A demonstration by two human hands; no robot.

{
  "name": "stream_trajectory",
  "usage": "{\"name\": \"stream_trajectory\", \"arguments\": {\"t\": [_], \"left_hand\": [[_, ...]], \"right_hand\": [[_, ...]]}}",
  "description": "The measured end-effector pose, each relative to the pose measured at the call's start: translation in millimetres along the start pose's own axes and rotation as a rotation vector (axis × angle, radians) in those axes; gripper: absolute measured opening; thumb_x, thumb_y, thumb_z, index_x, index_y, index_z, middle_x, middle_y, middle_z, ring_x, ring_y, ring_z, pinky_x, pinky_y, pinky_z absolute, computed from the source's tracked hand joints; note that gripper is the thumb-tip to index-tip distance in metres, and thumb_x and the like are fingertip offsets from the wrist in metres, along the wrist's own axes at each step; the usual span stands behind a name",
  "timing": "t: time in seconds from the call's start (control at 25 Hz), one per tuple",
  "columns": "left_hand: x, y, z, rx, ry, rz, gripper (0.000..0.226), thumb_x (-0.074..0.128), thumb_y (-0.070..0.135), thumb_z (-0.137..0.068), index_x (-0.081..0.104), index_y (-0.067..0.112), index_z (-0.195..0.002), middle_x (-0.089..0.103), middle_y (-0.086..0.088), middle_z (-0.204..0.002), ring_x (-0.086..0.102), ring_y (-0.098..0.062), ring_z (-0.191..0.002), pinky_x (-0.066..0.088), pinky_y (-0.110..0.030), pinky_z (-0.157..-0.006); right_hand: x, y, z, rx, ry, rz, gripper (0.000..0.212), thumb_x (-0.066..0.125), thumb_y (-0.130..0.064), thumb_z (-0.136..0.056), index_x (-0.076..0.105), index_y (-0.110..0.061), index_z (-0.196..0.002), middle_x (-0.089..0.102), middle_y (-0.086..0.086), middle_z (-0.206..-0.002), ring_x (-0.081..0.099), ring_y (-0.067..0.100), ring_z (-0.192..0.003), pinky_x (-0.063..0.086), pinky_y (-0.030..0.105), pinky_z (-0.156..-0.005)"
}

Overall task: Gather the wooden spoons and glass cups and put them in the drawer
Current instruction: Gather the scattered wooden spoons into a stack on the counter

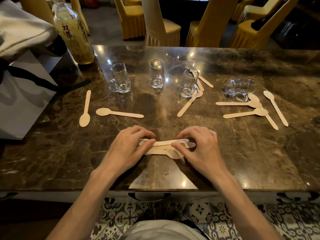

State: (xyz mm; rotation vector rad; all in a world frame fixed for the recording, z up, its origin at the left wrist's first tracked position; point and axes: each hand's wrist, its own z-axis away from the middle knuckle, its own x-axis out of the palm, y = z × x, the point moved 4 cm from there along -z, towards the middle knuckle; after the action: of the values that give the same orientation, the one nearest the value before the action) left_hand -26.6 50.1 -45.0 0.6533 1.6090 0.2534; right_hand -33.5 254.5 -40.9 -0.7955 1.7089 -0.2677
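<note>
Seen from above, a person's left hand [128, 146] and right hand [200, 146] press in from either side on a small bundle of wooden spoons [166, 148] at the near middle of a dark marble table [52, 153], fingers curled around its ends. Only this bundle looks gathered. Loose spoons remain: two at the left [119, 113], some beside the third cup [187, 103], a cluster at the right [251, 108]. Three glass cups [156, 75] stand upright farther back; a fourth [239, 89] lies on its side. A drawer handle [149, 196] shows below the table edge; the drawer appears closed, so most work is left.
</note>
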Motion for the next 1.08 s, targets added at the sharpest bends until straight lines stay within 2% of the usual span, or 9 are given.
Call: {"name": "stream_trajectory", "arguments": {"t": [0.12,0.24,0.44,0.56,0.64,0.8,1.08], "left_hand": [[-14.9,-12.6,-13.7,-0.016,0.071,0.001,0.020,0.058,0.028,-0.090,0.069,0.020,-0.105,0.064,0.002,-0.106,0.057,-0.014,-0.099,0.045,-0.035,-0.089],[-26.1,-35.1,-30.8,-0.080,0.142,-0.060,0.020,0.057,0.018,-0.091,0.069,0.017,-0.107,0.063,-0.003,-0.108,0.057,-0.021,-0.100,0.045,-0.038,-0.089],[-29.7,-71.3,-46.4,-0.190,0.200,-0.136,0.029,0.050,0.008,-0.091,0.066,0.015,-0.114,0.060,-0.006,-0.125,0.051,-0.025,-0.119,0.035,-0.042,-0.105],[-34.7,-90.0,-43.8,-0.249,0.238,-0.126,0.030,0.053,0.009,-0.089,0.066,0.014,-0.115,0.059,-0.008,-0.128,0.049,-0.026,-0.123,0.033,-0.045,-0.108],[-37.3,-98.3,-40.6,-0.269,0.237,-0.128,0.030,0.056,0.013,-0.088,0.066,0.016,-0.116,0.059,-0.007,-0.128,0.049,-0.025,-0.122,0.034,-0.044,-0.108],[-35.9,-100.1,-38.0,-0.243,0.233,-0.123,0.025,0.059,0.018,-0.087,0.069,0.021,-0.111,0.061,-0.005,-0.126,0.051,-0.024,-0.121,0.036,-0.044,-0.106],[-33.5,-103.2,-39.2,-0.205,0.193,-0.115,0.020,0.058,0.020,-0.090,0.067,0.019,-0.107,0.060,-0.005,-0.127,0.050,-0.024,-0.122,0.034,-0.048,-0.107]], "right_hand": [[-8.7,10.6,-30.0,0.021,0.032,0.045,0.013,0.071,-0.030,-0.079,0.066,-0.023,-0.088,0.067,-0.006,-0.095,0.057,0.013,-0.090,0.034,0.033,-0.085],[-6.3,28.0,-56.7,0.058,-0.035,0.141,0.014,0.065,-0.022,-0.085,0.067,-0.019,-0.098,0.066,0.000,-0.103,0.059,0.020,-0.094,0.040,0.035,-0.086],[4.9,49.0,-85.2,0.053,-0.106,0.270,0.032,0.050,-0.009,-0.092,0.060,-0.018,-0.121,0.057,0.000,-0.128,0.054,0.026,-0.110,0.045,0.040,-0.088],[10.7,54.0,-96.4,0.008,-0.161,0.337,0.033,0.047,-0.015,-0.096,0.058,-0.022,-0.126,0.055,-0.005,-0.135,0.052,0.025,-0.112,0.045,0.038,-0.086],[13.2,56.1,-101.6,-0.013,-0.203,0.357,0.032,0.047,-0.020,-0.097,0.058,-0.025,-0.126,0.056,-0.008,-0.134,0.050,0.022,-0.113,0.045,0.036,-0.084],[14.1,56.8,-105.4,-0.044,-0.236,0.386,0.032,0.048,-0.018,-0.096,0.058,-0.024,-0.125,0.058,-0.005,-0.129,0.049,0.023,-0.116,0.046,0.038,-0.083],[7.4,59.8,-107.2,-0.118,-0.219,0.437,0.028,0.048,-0.030,-0.096,0.066,-0.018,-0.113,0.064,0.003,-0.115,0.056,0.027,-0.100,0.045,0.039,-0.074]]}}
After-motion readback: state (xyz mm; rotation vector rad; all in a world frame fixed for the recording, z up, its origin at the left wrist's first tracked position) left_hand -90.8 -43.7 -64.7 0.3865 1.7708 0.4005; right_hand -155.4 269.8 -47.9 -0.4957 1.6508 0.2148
